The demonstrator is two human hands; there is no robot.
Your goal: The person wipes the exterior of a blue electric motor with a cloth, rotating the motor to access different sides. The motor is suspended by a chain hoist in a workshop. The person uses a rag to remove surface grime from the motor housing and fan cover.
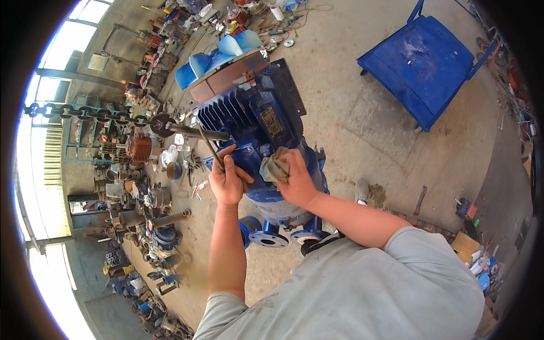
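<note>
A large blue electric motor (243, 146) joined to a flanged pump body stands in front of me. My left hand (228, 180) holds a thin metal rod (210, 146) under its thumb, and its fingers rest against the motor's blue housing. The rod slants up past the lifting bar at the motor's side. My right hand (298, 180) is closed on a crumpled greyish-green rag (275, 165), which presses against the housing below the nameplate (270, 121). What the rod's lower end touches is hidden by my fingers.
A heavy chain (96, 114) comes in from the left and ends at the motor. Two pipe flanges (268, 240) show nearest me. A blue cart (418, 62) stands at the far right. Motor parts and tools (139, 148) crowd the left wall; a metal bar (420, 200) lies on the floor.
</note>
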